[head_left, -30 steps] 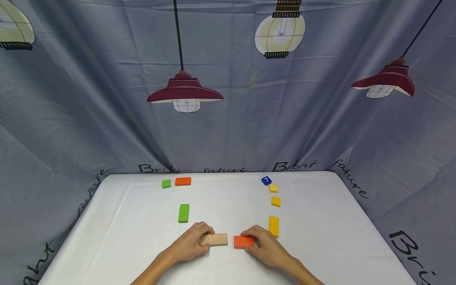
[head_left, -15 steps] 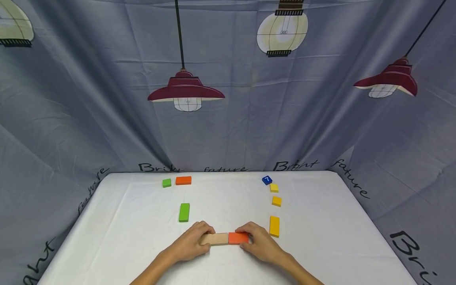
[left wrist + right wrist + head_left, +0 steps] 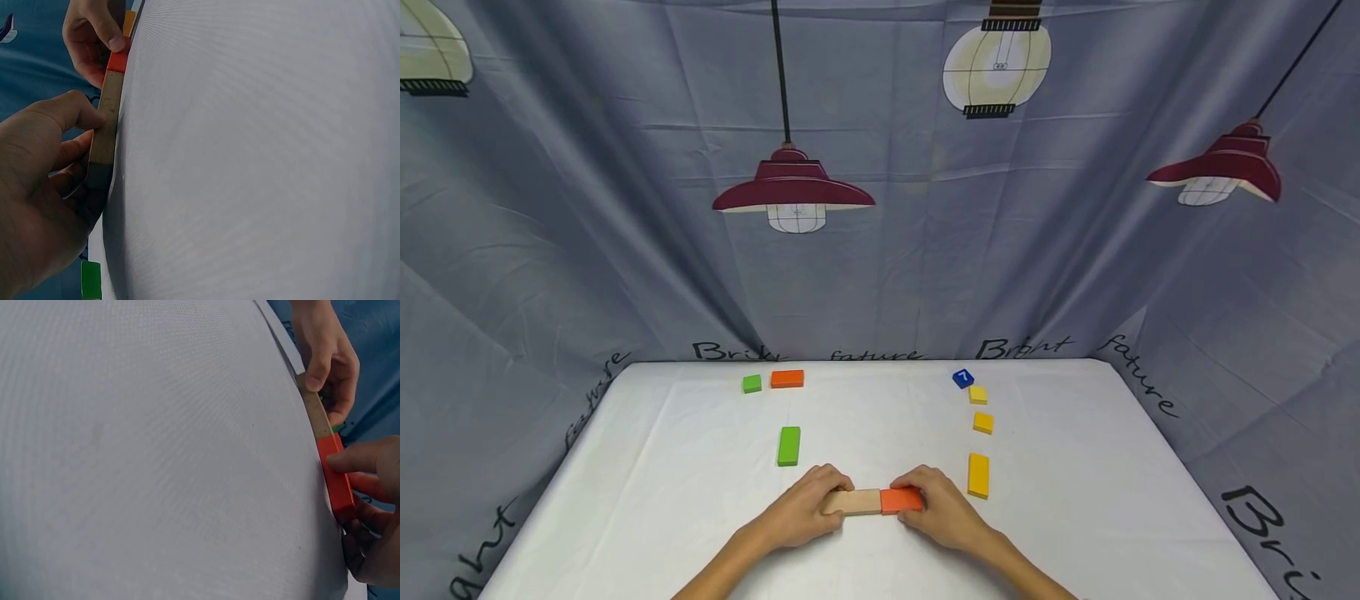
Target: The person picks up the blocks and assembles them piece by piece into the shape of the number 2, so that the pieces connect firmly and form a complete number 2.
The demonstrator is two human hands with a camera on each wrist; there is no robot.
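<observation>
My left hand [image 3: 805, 510] pinches a plain wooden block [image 3: 859, 502] between thumb and fingers, near the front middle of the table. On its right, an orange-red block [image 3: 900, 500] lies end to end with it, in one line. My right hand [image 3: 946, 508] grips that red block by its long sides, thumb in front and fingers behind. From the left wrist view, the wooden block [image 3: 107, 125] meets the red block [image 3: 118, 57] at its far end. In the right wrist view the red block [image 3: 336, 475] sits under the thumb, low on the white cloth.
Behind the left hand lie a green block [image 3: 788, 447], a small green cube [image 3: 752, 384] and an orange block [image 3: 787, 379]. Toward the right are a long yellow block [image 3: 978, 476], two small yellow blocks [image 3: 982, 423] and a blue numbered cube [image 3: 963, 379]. A grey curtain [image 3: 880, 275] hangs behind the table.
My right hand has slid the red block left, from a small gap away until it meets the wooden block's end. Its fingers have since shifted slightly left along the block. The left hand has stayed put.
</observation>
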